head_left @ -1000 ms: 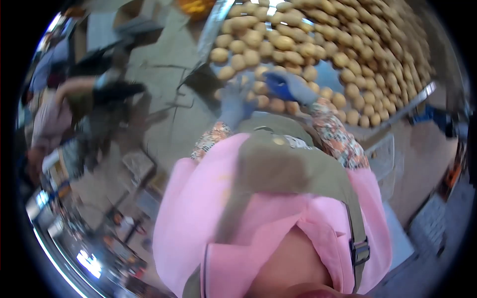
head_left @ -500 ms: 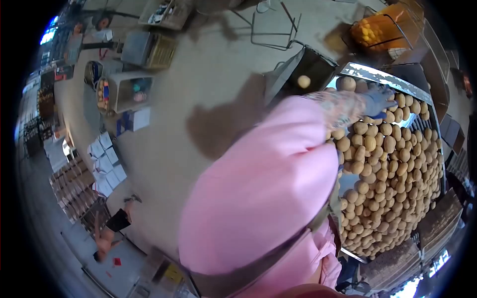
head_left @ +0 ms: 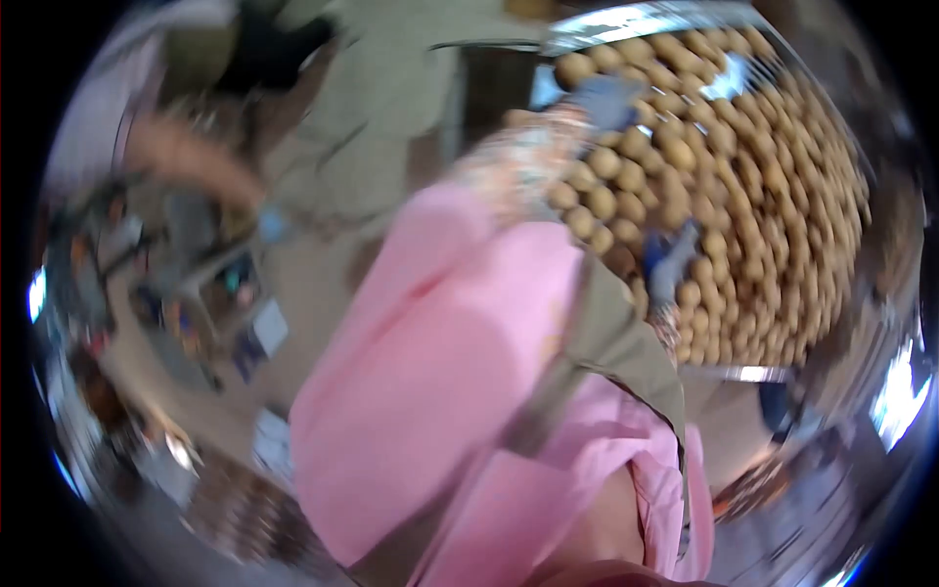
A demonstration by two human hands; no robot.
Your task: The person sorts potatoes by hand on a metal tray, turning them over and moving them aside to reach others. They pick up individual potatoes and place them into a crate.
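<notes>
Brown, round potatoes (head_left: 763, 176) cover a metal sorting table to the upper right. My left hand (head_left: 608, 102), in a grey-blue glove with a patterned sleeve, lies on the potatoes near the table's far left corner. Motion blur smears its fingers, and I cannot make out anything held. Lower down, at the near side, my right hand (head_left: 670, 262) wears a similar glove with a blue palm. Its fingers stretch out among the potatoes, touching or close to them.
Beside the table's left corner stands a dark open bin (head_left: 494, 98). A metal rim (head_left: 655, 20) borders the far side of the table. At the upper left, another person's arm (head_left: 191, 157) reaches in, blurred. A crate (head_left: 230, 293) holding small items stands on the floor to the left.
The view has swung and blurred. My left hand has moved back toward the table's left edge. My right hand and a co-worker's arm have come into view.
</notes>
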